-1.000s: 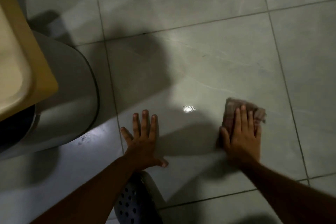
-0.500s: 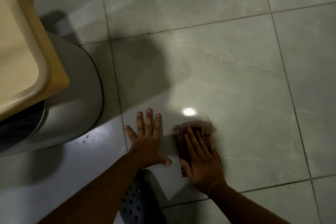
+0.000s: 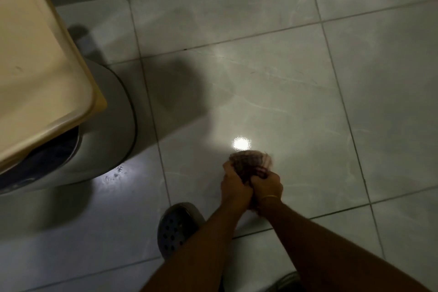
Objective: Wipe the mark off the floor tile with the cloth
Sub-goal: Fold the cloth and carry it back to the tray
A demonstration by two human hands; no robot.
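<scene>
Head view: both hands are raised above the floor tile (image 3: 272, 92) with the cloth (image 3: 248, 161) bunched between them. The left hand (image 3: 233, 185) and the right hand (image 3: 266, 184) each have their grip closed on the cloth, knuckles touching. The cloth is off the tile surface, just below a bright light reflection (image 3: 241, 143). No mark is discernible on the lit area of the tile; dim lighting prevents confirmation. Judgement: wiping appears complete or paused for refolding; a final inspection of the tile remains. A perforated shoe (image 3: 176, 230) stands near the arms.
</scene>
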